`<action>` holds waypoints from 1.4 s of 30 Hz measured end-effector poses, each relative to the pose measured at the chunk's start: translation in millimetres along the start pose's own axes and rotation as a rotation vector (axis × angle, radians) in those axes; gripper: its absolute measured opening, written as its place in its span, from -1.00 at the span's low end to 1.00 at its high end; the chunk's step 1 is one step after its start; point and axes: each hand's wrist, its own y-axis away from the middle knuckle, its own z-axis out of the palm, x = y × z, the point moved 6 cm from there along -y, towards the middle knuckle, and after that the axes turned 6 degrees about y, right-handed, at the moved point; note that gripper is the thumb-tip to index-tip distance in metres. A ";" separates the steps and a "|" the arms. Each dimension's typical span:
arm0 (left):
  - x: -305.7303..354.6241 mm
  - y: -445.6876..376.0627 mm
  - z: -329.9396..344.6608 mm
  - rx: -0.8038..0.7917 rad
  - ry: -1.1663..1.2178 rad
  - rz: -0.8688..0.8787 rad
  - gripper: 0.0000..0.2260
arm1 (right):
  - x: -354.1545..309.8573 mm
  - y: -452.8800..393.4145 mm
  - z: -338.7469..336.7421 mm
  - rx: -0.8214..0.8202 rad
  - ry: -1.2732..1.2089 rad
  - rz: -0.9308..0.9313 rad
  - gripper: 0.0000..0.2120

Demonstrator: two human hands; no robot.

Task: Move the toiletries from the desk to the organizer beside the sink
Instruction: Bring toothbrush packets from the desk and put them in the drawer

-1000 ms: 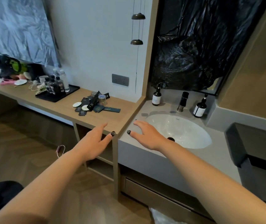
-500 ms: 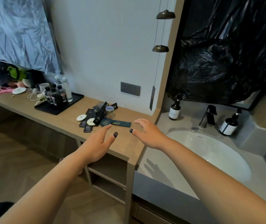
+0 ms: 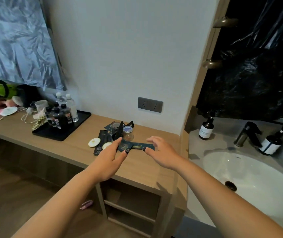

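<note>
A heap of toiletries lies on the wooden desk (image 3: 68, 145): dark sachets (image 3: 102, 140), two white round lids (image 3: 94, 142), a small clear jar with a bluish lid (image 3: 128, 132), and a long dark blue packet (image 3: 138, 146). My left hand (image 3: 110, 157) hovers open over the heap's near edge, fingertips above the blue packet. My right hand (image 3: 161, 152) is open just right of the packet, thumb at its right end. Neither hand holds anything. The organizer is out of view.
A black tray (image 3: 78, 124) with several small bottles stands at the desk's left, with cables, a cup and bags behind. The white sink (image 3: 250, 176) is to the right, with a black tap (image 3: 248, 133) and two pump bottles (image 3: 206, 128). Open shelves sit below the desk.
The view has swung left from the sink toward the desk. Both hands moved forward from the desk's edge to the toiletry heap, staying open.
</note>
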 end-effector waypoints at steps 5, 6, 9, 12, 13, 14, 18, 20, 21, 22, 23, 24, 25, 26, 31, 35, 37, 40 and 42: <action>-44.9 -26.0 -39.6 -0.061 -0.006 0.018 -0.44 | -39.1 -36.3 26.6 0.034 -0.061 0.035 -0.47; -53.5 -30.7 -45.2 -0.071 -0.007 0.026 -0.44 | -44.4 -42.2 31.4 0.045 -0.080 0.047 -0.48; -76.4 -40.0 -56.7 -0.109 -0.007 0.026 -0.45 | -53.9 -56.2 46.9 0.062 -0.138 0.088 -0.49; -94.2 -49.6 -64.1 -0.146 -0.003 0.030 -0.46 | -56.4 -70.4 59.8 0.049 -0.156 0.132 -0.50; -100.1 -54.6 -66.6 -0.160 0.006 0.026 -0.47 | -55.8 -76.5 62.7 0.050 -0.163 0.150 -0.50; -106.3 -60.5 -69.2 -0.166 0.020 0.026 -0.47 | -55.0 -83.2 65.5 0.052 -0.169 0.169 -0.51; -135.9 -91.2 -74.2 -0.148 0.070 0.005 -0.48 | -49.9 -113.8 77.9 0.049 -0.201 0.222 -0.53; -149.0 -108.7 -71.7 -0.144 0.075 -0.021 -0.50 | -44.3 -131.9 83.1 0.049 -0.218 0.243 -0.54; -154.6 -118.3 -69.9 -0.143 0.080 -0.029 -0.50 | -40.4 -141.7 85.7 0.052 -0.227 0.253 -0.55; -159.3 -128.6 -68.4 -0.141 0.090 -0.035 -0.50 | -35.9 -152.0 87.9 0.056 -0.235 0.264 -0.56; -164.0 -139.0 -66.9 -0.140 0.109 -0.048 -0.50 | -31.1 -162.3 90.2 0.060 -0.250 0.277 -0.57; -168.9 -149.0 -65.6 -0.139 0.138 -0.065 -0.51 | -26.6 -172.2 92.1 0.065 -0.272 0.291 -0.58; -174.7 -158.7 -64.0 -0.141 0.174 -0.089 -0.51 | -22.4 -181.8 93.6 0.072 -0.300 0.306 -0.59; -181.0 -167.6 -62.1 -0.144 0.215 -0.116 -0.51 | -18.4 -190.6 95.1 0.076 -0.331 0.326 -0.60; -210.7 -201.8 -48.8 -0.157 0.335 -0.216 -0.49 | -0.6 -228.2 106.0 0.077 -0.467 0.437 -0.59; -233.9 -223.0 -31.1 -0.115 0.430 -0.344 -0.50 | 15.0 -241.2 121.7 0.099 -0.561 0.497 -0.66; -239.8 -233.4 -20.3 -0.116 0.454 -0.389 -0.53 | 22.8 -241.6 129.8 0.116 -0.595 0.542 -0.66; -243.8 -253.8 -8.7 -0.090 0.445 -0.406 -0.59 | 32.3 -243.3 138.7 0.120 -0.619 0.602 -0.64; -245.4 -266.9 -1.0 -0.110 0.389 -0.407 -0.60 | 38.2 -242.5 140.9 0.154 -0.623 0.644 -0.64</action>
